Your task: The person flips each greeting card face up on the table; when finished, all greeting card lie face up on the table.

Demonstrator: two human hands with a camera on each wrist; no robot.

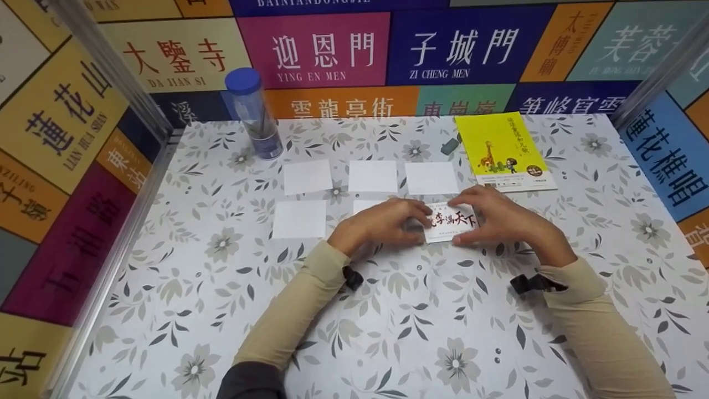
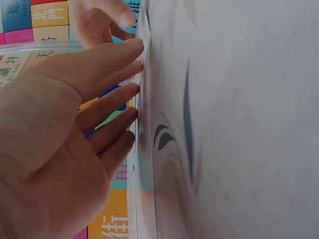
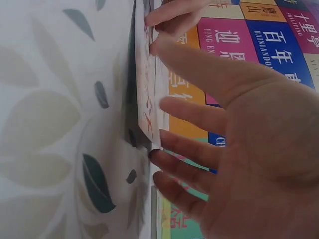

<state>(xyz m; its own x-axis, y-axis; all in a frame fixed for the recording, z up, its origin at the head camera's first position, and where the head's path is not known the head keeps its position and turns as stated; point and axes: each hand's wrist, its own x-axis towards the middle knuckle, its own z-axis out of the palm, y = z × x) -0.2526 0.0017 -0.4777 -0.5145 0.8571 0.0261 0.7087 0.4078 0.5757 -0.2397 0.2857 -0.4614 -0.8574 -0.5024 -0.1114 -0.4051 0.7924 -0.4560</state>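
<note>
A small white card (image 1: 451,221) printed with dark and red characters lies between both hands in the head view. My left hand (image 1: 388,220) holds its left edge, fingers over part of the print. At the right edge, my right hand (image 1: 498,216) holds it with the thumb near the lower corner and fingertips by the upper one. In the right wrist view the card (image 3: 147,89) is seen nearly edge-on with a shadow beneath, fingers of the right hand (image 3: 239,134) beside it. The left wrist view shows the left hand (image 2: 75,119) with fingertips low at the tabletop.
Blank cards sit in rows: one at far left (image 1: 307,176), two beside it (image 1: 373,176) (image 1: 432,178), another nearer (image 1: 299,219), and one partly hidden (image 1: 363,206) behind the left hand. A yellow booklet (image 1: 507,149), a dark green object (image 1: 450,146) and a blue-capped bottle (image 1: 255,116) stand farther back on the floral tabletop (image 1: 388,332).
</note>
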